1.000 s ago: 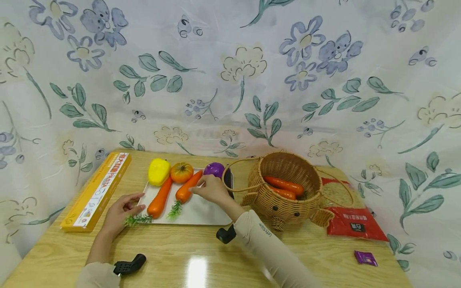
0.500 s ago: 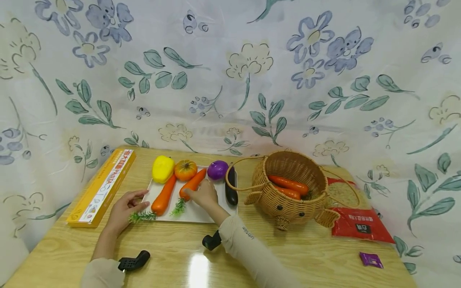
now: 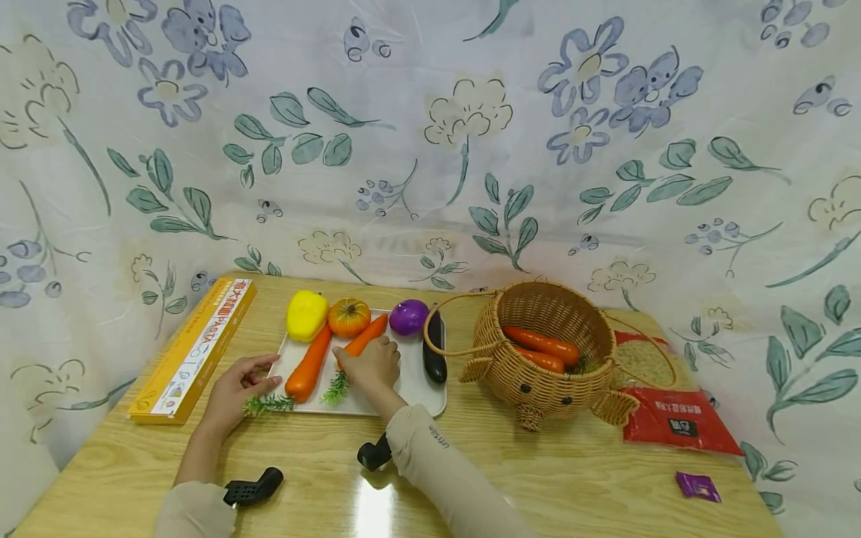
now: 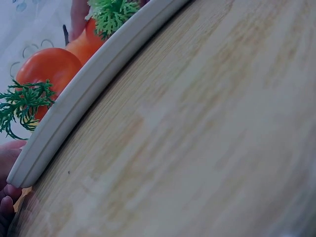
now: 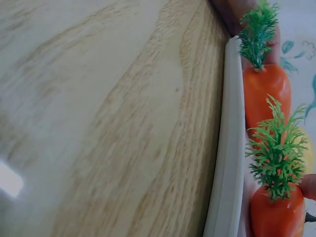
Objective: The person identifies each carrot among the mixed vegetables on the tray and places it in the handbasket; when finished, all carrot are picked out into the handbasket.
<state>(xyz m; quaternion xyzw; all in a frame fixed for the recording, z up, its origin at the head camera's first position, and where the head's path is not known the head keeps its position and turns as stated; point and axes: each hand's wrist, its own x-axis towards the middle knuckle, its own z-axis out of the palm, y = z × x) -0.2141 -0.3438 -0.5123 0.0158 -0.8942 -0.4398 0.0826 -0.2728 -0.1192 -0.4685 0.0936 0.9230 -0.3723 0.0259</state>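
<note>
A white tray lies on the table with toy vegetables on it. My left hand holds the tray's left rim, its thumb beside the leafy top of one carrot. Over the tray, my right hand grips a second carrot around its thick end, near the green leaves. In the right wrist view, a fingertip shows at that carrot's side. A yellow pepper, a pumpkin, a purple round vegetable and an eggplant share the tray.
A wicker basket with a face and loop handles stands right of the tray, carrots inside. Behind it lies a red bag. A purple packet is at front right. A yellow pasta box lies at left.
My right hand has moved left and down from near the purple vegetable onto the carrot's thick end, uncovering the eggplant. The left hand stays at the tray's rim. The view has shifted slightly.
</note>
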